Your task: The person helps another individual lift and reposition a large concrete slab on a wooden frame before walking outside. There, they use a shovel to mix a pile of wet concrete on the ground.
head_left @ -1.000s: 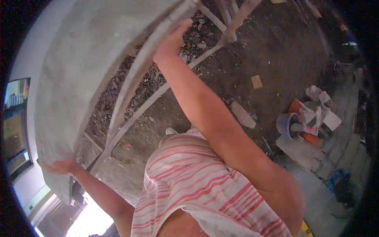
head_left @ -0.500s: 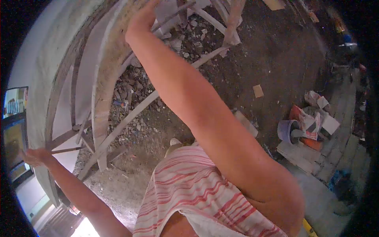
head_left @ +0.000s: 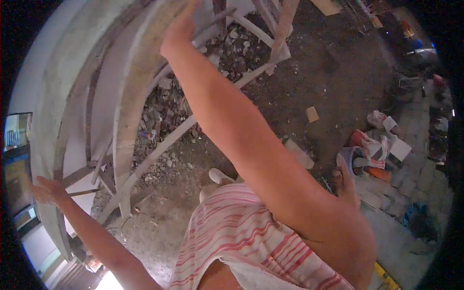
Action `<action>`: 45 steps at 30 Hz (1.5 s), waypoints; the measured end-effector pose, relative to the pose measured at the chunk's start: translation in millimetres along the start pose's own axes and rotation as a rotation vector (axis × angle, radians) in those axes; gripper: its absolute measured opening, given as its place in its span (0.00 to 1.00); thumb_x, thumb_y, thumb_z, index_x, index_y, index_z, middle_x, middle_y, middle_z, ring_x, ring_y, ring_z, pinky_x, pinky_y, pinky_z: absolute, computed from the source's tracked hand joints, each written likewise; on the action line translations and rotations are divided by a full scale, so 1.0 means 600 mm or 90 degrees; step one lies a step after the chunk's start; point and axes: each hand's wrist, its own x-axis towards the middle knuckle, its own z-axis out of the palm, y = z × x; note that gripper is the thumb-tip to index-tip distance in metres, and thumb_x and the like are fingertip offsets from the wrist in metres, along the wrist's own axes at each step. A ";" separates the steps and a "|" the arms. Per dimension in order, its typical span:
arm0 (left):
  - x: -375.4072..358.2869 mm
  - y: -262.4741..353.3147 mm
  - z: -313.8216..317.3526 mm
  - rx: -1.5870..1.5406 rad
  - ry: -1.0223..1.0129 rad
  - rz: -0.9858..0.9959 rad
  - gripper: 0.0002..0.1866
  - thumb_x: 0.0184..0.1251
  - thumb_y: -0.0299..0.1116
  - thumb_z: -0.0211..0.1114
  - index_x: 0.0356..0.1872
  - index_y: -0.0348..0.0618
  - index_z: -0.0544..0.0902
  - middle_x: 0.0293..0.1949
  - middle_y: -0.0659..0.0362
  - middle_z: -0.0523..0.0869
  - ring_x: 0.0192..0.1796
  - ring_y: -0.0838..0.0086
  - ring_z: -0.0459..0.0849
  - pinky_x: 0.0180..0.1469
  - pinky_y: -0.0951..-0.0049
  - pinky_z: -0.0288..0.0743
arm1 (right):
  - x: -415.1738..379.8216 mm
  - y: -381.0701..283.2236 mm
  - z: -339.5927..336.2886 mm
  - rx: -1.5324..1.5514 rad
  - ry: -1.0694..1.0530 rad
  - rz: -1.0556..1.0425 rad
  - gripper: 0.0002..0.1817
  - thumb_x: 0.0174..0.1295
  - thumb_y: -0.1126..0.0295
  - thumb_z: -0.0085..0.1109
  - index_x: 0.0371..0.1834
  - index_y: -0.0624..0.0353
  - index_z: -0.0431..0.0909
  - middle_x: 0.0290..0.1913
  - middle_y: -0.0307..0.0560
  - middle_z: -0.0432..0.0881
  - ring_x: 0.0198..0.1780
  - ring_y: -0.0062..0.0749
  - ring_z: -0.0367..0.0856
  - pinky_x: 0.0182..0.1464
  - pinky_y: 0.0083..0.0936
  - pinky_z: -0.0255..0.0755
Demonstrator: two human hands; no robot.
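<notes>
At the left of my feed, the grey panel [head_left: 58, 101] curves beside rubble [head_left: 159, 108], the left hand [head_left: 50, 191] at its lower end, fingers stretched out. The right hand [head_left: 181, 28] is at the pale board [head_left: 133, 92]; I can't tell its finger state. I'd fear uneven pressure tipping the frame, or loose stones upsetting footing.

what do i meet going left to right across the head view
Left hand, right hand, white shoe, flat tan square piece, round grey-blue plastic bucket, crumpled blue-and-dark bundle.
</notes>
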 end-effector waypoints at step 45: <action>0.023 0.093 -0.036 -0.112 -0.003 0.127 0.22 0.68 0.44 0.56 0.48 0.32 0.78 0.48 0.45 0.81 0.52 0.52 0.78 0.56 0.55 0.69 | 0.041 0.023 -0.038 0.161 -0.144 -0.169 0.51 0.52 0.23 0.39 0.65 0.58 0.63 0.60 0.49 0.71 0.60 0.42 0.69 0.63 0.41 0.61</action>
